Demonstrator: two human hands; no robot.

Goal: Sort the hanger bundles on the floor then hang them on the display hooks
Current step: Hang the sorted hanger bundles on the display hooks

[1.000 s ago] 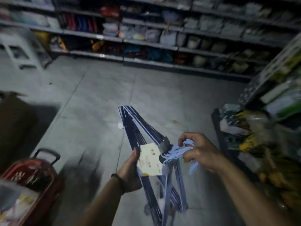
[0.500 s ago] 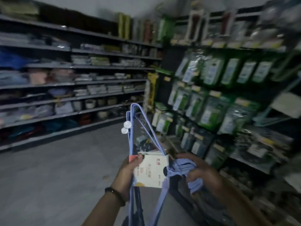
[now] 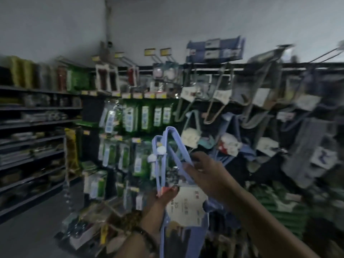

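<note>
Left hand (image 3: 166,195) pinches the hanger bundle (image 3: 168,144) low down, thumb and fingers closed at the upper corner of its card label (image 3: 188,209). Right hand (image 3: 210,175) is curled round the bundle's sloping right arm just above the label. The bundle is held upright in the air between the person and the display rack, its rounded shoulder end uppermost, touching no hook.

Handling, as judged from appearance:
- Weight: light. The bundle is a stack of thin pale-blue plastic hangers and should lift easily with one hand.
- Stiffness: each hanger is probably springy, and the stack may splay where it is not banded.
- Surface: smooth plastic, likely slippery. The card sleeve gives the firmer hold (it can crease or tear if squeezed hard).
- Hold points: one hand at the label, the other on an arm, leaving the hook ends free. The hook ends are not clearly visible in this view.

Storage:
- Display hooks (image 3: 324,54) along the top right carry other hanger bundles (image 3: 217,101) with white cards.
- Pegs at centre hold green packets (image 3: 145,116).
- Shelves (image 3: 31,123) at left hold goods too blurred to identify.
</note>
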